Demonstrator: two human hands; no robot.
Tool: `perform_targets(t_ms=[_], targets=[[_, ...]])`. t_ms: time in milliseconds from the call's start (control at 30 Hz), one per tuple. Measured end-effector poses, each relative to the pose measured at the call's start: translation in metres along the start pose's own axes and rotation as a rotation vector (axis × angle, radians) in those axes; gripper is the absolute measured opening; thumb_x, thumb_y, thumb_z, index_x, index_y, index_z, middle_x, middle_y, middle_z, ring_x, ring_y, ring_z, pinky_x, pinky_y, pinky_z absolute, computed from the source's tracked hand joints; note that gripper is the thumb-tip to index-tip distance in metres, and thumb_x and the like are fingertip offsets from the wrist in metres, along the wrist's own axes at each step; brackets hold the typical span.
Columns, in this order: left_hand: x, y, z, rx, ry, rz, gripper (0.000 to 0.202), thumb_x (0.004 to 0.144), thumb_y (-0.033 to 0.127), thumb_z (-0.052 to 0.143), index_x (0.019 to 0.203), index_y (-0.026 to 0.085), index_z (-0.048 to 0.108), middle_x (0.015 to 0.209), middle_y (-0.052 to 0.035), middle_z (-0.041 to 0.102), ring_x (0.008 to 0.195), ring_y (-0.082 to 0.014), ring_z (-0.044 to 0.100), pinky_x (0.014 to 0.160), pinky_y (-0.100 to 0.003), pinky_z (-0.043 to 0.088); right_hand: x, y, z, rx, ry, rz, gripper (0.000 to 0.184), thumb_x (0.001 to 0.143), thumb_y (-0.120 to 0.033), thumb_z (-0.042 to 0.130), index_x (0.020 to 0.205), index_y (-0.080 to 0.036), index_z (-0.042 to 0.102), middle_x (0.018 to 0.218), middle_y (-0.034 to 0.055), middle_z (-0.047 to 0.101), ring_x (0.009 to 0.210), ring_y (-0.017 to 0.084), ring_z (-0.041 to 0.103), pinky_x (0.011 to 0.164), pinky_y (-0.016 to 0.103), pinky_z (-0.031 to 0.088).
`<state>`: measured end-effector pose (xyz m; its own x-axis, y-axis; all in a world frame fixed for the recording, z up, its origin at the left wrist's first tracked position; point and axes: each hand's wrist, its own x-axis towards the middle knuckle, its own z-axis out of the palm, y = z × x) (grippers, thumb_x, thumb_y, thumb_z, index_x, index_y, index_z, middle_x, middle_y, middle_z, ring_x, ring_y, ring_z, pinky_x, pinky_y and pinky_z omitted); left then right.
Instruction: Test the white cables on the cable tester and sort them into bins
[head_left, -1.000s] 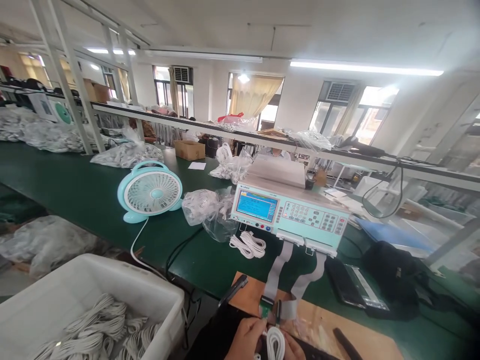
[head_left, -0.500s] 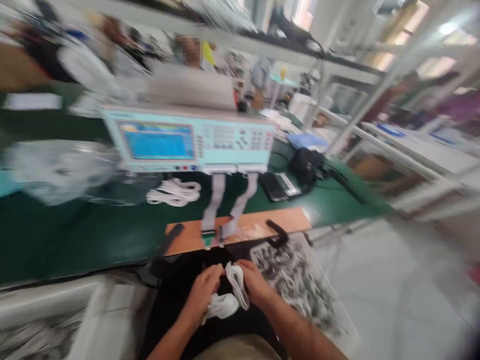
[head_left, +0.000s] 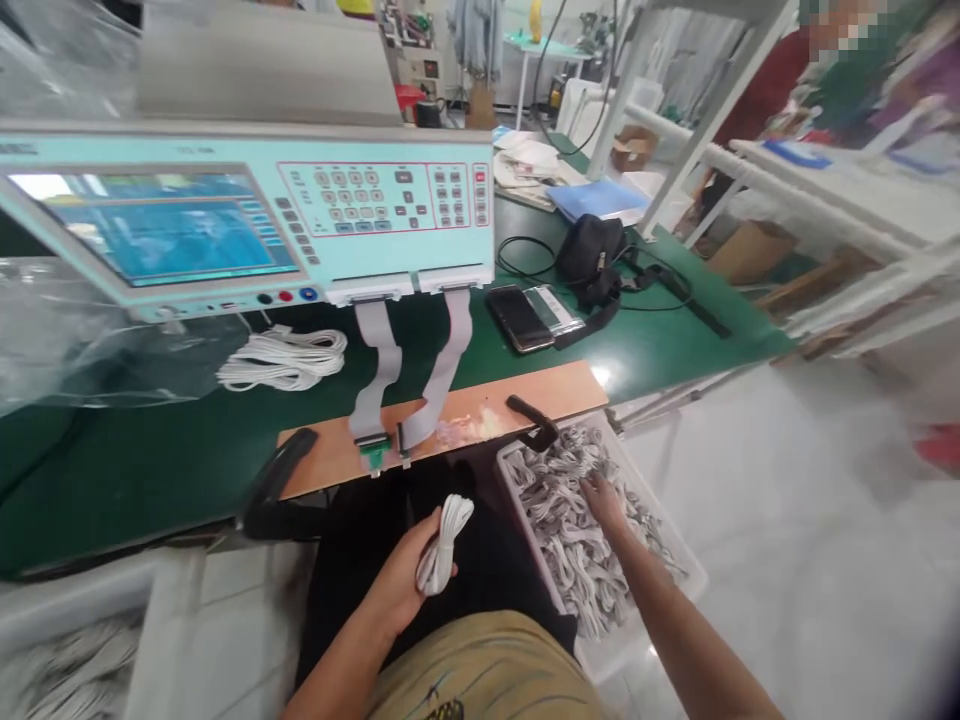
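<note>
Above the person's lap, short of the bench edge, the left hand grips a white cable bundle, whose long axis runs forward and slightly rightward, its far end pointing away from the body. Well apart from it, the right hand reaches down among the looped cable coils in a white plastic tub; whether its fingers are clamped on a coil, I cannot tell. These coils lie to the right of the lap, many at mixed angles, so the right hand is plainly the nearer one, while the left stays with the held bundle's side. Forward and left of that bundle, near but not touching it, a green circuit board ends one grey ribbon cable at the edge of a tan board. On the pale turquoise tester, marks at the upper left corner and along the top are too blurred to read, as are the lines on its blue screen and the key legends. Beside the black phone, a pale card yields no legible word.
</note>
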<state>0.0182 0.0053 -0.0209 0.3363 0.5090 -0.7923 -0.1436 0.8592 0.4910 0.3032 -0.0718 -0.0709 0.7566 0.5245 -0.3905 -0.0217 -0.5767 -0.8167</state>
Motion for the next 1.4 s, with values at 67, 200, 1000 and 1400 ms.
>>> perform_targets(t_ms=[67, 200, 1000, 1400], targets=[[0.000, -0.001, 0.002, -0.004, -0.004, 0.040, 0.030, 0.068, 0.039, 0.070, 0.084, 0.015, 0.063, 0.053, 0.0055, 0.052, 0.041, -0.0073, 0.049, 0.045, -0.022, 0.049, -0.017, -0.004, 0.026, 0.020, -0.274, -0.011, 0.021, 0.079, -0.029, 0.064, 0.093, -0.014, 0.064, 0.085, 0.0058, 0.063, 0.079, 0.021, 0.061, 0.072, 0.034, 0.050], [-0.006, -0.004, 0.004, 0.083, -0.078, 0.141, 0.029, 0.067, 0.037, 0.072, 0.083, 0.016, 0.061, 0.061, 0.0044, 0.055, 0.045, -0.0062, 0.049, 0.047, -0.020, 0.047, -0.078, -0.028, 0.071, 0.118, -0.832, -0.366, 0.054, 0.079, -0.035, 0.060, 0.128, -0.019, 0.044, 0.113, 0.0104, 0.055, 0.094, 0.024, 0.058, 0.078, 0.038, 0.050], [-0.055, 0.024, -0.035, 1.072, -0.099, 1.071, 0.009, 0.080, 0.023, 0.058, 0.088, 0.020, 0.061, 0.095, -0.0046, 0.055, 0.088, -0.0181, 0.050, 0.080, -0.032, 0.042, -0.128, -0.068, 0.116, -0.116, -0.668, -0.820, 0.015, 0.091, -0.018, 0.038, 0.093, -0.018, 0.054, 0.076, 0.0020, 0.054, 0.070, 0.015, 0.052, 0.064, 0.027, 0.041], [-0.025, 0.050, -0.015, 0.384, -0.018, 0.583, 0.020, 0.077, 0.033, 0.053, 0.065, 0.020, 0.043, 0.051, 0.0070, 0.043, 0.042, -0.0088, 0.041, 0.038, -0.019, 0.036, -0.117, -0.106, 0.145, 0.015, -0.575, -0.930, 0.020, 0.091, -0.027, 0.045, 0.087, -0.019, 0.063, 0.074, 0.0029, 0.058, 0.070, 0.017, 0.055, 0.066, 0.029, 0.042]])
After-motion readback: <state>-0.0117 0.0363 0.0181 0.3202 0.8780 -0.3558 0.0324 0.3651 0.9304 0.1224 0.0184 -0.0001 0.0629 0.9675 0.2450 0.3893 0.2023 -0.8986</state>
